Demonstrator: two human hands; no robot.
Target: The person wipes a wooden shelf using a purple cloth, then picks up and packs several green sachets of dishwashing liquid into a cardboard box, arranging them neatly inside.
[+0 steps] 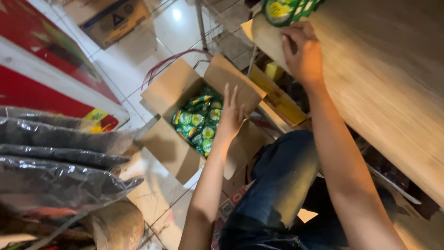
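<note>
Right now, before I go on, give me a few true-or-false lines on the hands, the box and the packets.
1. The cardboard box on the floor has its flaps open. True.
2. The box is empty. False: green and yellow packets lie inside.
3. The left hand is over the box with fingers spread. True.
4. The right hand rests on the person's knee. False: it is up at the wooden shelf, touching a green packet.
5. The left hand grips a packet. False: it holds nothing.

Bare forearms, no sleeves; dark blue denim trousers (282,185).
</note>
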